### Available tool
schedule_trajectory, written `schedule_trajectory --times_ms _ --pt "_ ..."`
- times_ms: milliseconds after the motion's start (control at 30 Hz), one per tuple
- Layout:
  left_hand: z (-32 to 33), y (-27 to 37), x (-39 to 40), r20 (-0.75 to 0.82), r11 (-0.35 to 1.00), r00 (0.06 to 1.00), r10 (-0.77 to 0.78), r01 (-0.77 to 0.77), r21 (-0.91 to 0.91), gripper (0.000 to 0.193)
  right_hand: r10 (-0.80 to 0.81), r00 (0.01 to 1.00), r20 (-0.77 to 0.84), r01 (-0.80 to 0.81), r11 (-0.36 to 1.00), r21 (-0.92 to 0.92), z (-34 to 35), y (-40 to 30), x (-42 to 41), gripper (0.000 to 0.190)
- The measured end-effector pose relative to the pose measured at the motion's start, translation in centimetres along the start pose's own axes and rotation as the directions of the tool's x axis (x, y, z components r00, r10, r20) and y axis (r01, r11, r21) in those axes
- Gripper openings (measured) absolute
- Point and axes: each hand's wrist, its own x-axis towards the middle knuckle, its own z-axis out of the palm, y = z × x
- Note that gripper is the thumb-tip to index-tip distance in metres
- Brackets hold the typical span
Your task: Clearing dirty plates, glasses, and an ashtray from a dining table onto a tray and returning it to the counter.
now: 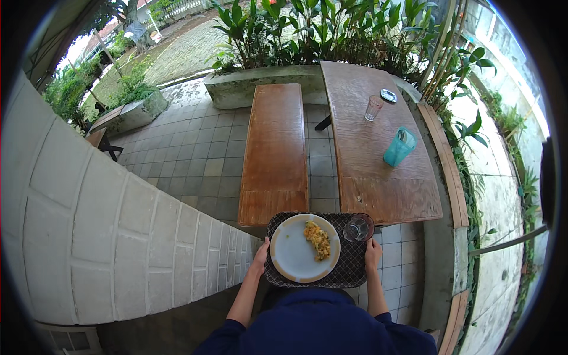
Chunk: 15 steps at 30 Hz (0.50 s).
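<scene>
A dark patterned serving tray [350, 270] is held level in front of my body. My left hand [261, 256] grips its left edge, and my right hand [373, 253] grips the right edge; the fingers beneath are hidden. On the tray sits a white plate [288, 257] with a tan-patterned rim. A portion of yellow-orange food [317, 242], like scrambled egg with green bits, lies on the plate's right half. Beside the plate, at the tray's far right corner, stands a drinking glass [358, 228] that looks clear, with a darker rim.
Just ahead are a wooden bench [275, 151] and a wooden table [364, 146]. The table bears a teal cup [399, 148] with something metallic inside, an empty glass [373, 108] and an ashtray [388, 95]. A white block wall [137, 213] runs close on my left; a planter [266, 86] stands beyond.
</scene>
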Motion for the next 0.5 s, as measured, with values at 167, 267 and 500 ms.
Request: schedule_trajectory --times_ms 167,267,500 --pt "3.5 5.6 2.9 0.035 0.986 0.999 0.003 -0.009 0.164 0.061 0.054 0.996 -0.072 -0.048 0.996 0.077 0.6 0.7 3.0 0.034" --pt "5.4 9.2 5.1 0.158 0.991 0.985 -0.067 0.048 0.122 0.060 0.052 0.987 -0.152 -0.039 0.995 0.092 1.0 -0.5 4.0 0.033" --pt "6.7 12.4 12.0 0.181 0.955 0.976 -0.119 0.063 0.288 0.061 0.164 0.941 -0.297 -0.121 0.980 0.158 2.6 -0.4 5.5 0.033"
